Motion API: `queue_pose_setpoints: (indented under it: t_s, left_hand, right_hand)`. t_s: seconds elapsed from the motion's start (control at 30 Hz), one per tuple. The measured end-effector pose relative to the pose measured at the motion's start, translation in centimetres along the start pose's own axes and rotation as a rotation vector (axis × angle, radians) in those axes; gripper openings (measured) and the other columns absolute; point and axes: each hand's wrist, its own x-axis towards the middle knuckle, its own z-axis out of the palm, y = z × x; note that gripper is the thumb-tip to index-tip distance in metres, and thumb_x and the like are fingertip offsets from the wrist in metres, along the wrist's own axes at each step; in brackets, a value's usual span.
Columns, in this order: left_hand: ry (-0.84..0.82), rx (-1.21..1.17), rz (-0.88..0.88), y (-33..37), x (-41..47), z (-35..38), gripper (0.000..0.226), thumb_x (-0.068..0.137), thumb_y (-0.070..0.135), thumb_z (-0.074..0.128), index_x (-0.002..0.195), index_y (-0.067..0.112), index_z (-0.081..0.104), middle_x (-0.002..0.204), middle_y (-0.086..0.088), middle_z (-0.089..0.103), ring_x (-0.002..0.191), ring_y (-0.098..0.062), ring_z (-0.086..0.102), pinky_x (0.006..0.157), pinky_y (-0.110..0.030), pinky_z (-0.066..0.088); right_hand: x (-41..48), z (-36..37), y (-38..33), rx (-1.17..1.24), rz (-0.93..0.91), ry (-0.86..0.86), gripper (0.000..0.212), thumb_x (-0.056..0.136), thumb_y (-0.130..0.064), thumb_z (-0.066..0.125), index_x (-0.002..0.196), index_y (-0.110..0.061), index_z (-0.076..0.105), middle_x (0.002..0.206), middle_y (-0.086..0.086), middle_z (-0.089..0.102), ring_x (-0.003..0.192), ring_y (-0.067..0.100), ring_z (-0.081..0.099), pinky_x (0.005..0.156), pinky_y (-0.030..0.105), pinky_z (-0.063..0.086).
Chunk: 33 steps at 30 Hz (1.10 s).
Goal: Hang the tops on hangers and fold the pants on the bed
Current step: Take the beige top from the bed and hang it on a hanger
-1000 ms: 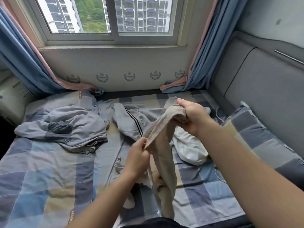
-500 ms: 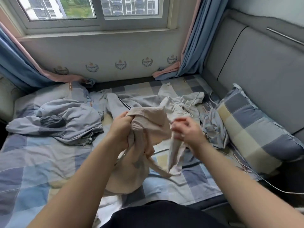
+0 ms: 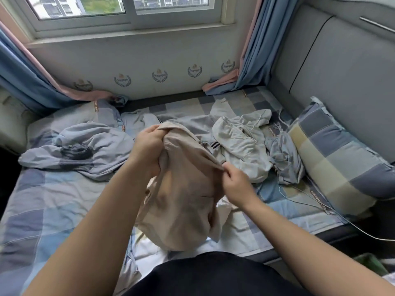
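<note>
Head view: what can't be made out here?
In the head view:
Beige garment: bunched between left hand and right hand; top or pants unclear.
Grey striped garment: mostly behind the beige one.
Green object, bottom right: cut off by the frame edge.

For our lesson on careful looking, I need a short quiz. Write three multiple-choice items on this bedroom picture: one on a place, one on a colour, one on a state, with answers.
1. Where does the checked pillow lie?
A. under the window
B. at the bed's right side, by the grey headboard
C. on the floor

2. What colour is the garment held up over the bed?
A. beige
B. red
C. black

3. What is the right hand doing?
A. lying flat on the sheet
B. hanging empty
C. pinching the garment's edge

Answers: 1 B, it lies beside the padded grey panel. 2 A, the cloth is pale beige. 3 C, its fingertips pinch a fold while the left hand grips the top.
</note>
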Motion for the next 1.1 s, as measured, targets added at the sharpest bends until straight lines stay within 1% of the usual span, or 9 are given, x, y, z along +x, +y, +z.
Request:
queue_pose_setpoints:
  t_s: [0.1,0.23,0.37,0.5,0.63,0.77,0.83,1.0,1.1]
  left_hand:
    - [0.203,0.128,0.095,-0.4,2.2,-1.7,0.022,0.097,0.007,0.06,0.118,0.012,0.065,0.103,-0.012,0.073,0.087,-0.018,0.069,0.081,-0.035,0.06]
    - [0.061,0.478,0.246,-2.4,1.5,-2.0,0.047,0.094,0.016,0.069,0.138,0.021,0.052,0.142,-0.004,0.054,0.129,-0.016,0.049,0.11,-0.038,0.043]
    - [-0.155,0.573,0.348,-5.8,-2.6,-0.2,0.028,0.088,0.028,0.077,0.112,0.017,0.065,0.112,0.003,0.069,0.102,-0.017,0.067,0.085,-0.028,0.056]
    - [-0.37,0.683,0.306,-9.1,-5.8,2.3,0.052,0.073,0.047,0.084,0.115,0.028,0.06,0.113,0.014,0.064,0.103,-0.002,0.061,0.084,-0.016,0.049]
    - [-0.206,0.814,0.379,-10.1,-4.9,2.8,0.01,0.089,0.016,0.07,0.097,0.016,0.065,0.087,0.004,0.068,0.09,-0.024,0.064,0.075,-0.036,0.05]
    - [-0.085,0.863,0.556,-9.0,-3.1,0.6,0.022,0.093,0.003,0.059,0.093,0.019,0.075,0.077,0.012,0.069,0.073,-0.004,0.058,0.064,-0.006,0.037]
    - [-0.064,0.845,0.584,-8.0,-1.8,-0.5,0.022,0.097,0.008,0.054,0.1,0.018,0.073,0.087,0.005,0.073,0.077,-0.005,0.059,0.068,-0.013,0.042]
    - [-0.078,0.481,0.259,-6.1,0.0,-0.5,0.03,0.106,0.023,0.046,0.092,0.021,0.073,0.083,0.008,0.071,0.079,-0.01,0.062,0.074,-0.033,0.05]
    - [0.004,0.236,-0.044,-5.6,0.1,-0.3,0.035,0.108,0.028,0.044,0.095,0.02,0.075,0.096,-0.008,0.072,0.092,-0.023,0.066,0.091,-0.043,0.053]
  right_hand:
    - [0.9,-2.8,-1.3,0.072,-0.035,0.027,0.028,0.098,-0.003,0.047,0.07,-0.008,0.043,0.058,-0.002,0.041,0.058,0.015,0.04,0.058,0.036,0.03]
    - [2.0,-5.2,-3.8,0.328,-0.013,0.009,0.029,0.104,-0.012,0.048,0.09,0.013,0.051,0.074,0.015,0.05,0.071,0.022,0.043,0.063,0.042,0.035]
    - [2.1,-6.5,-6.0,0.547,0.062,0.032,0.031,0.106,-0.022,0.049,0.103,0.008,0.06,0.09,0.021,0.062,0.084,0.026,0.056,0.076,0.047,0.047]
    - [2.1,-7.2,-7.0,0.759,0.089,0.011,0.023,0.105,-0.019,0.051,0.092,-0.007,0.065,0.08,0.011,0.068,0.074,0.019,0.067,0.068,0.032,0.058]
    - [2.7,-8.1,-6.9,0.739,0.071,0.1,0.026,0.103,-0.024,0.057,0.082,-0.012,0.066,0.075,0.006,0.068,0.07,0.015,0.067,0.066,0.029,0.057]
    - [3.9,-10.3,-5.1,0.503,0.037,0.276,0.03,0.098,-0.032,0.064,0.072,-0.018,0.066,0.068,-0.002,0.064,0.066,0.009,0.057,0.065,0.027,0.048]
    - [4.4,-11.4,-3.9,0.435,0.029,0.293,0.029,0.095,-0.03,0.069,0.069,-0.017,0.067,0.059,-0.009,0.062,0.057,0.002,0.054,0.059,0.019,0.045]
    - [6.6,-12.1,-0.9,0.271,0.18,0.341,0.019,0.089,-0.023,0.076,0.074,-0.012,0.069,0.063,-0.005,0.061,0.058,0.005,0.052,0.044,0.01,0.036]
    - [7.0,-11.5,0.6,0.261,0.284,0.465,0.024,0.089,-0.015,0.073,0.111,-0.009,0.065,0.1,0.003,0.065,0.089,0.016,0.057,0.071,0.016,0.047]
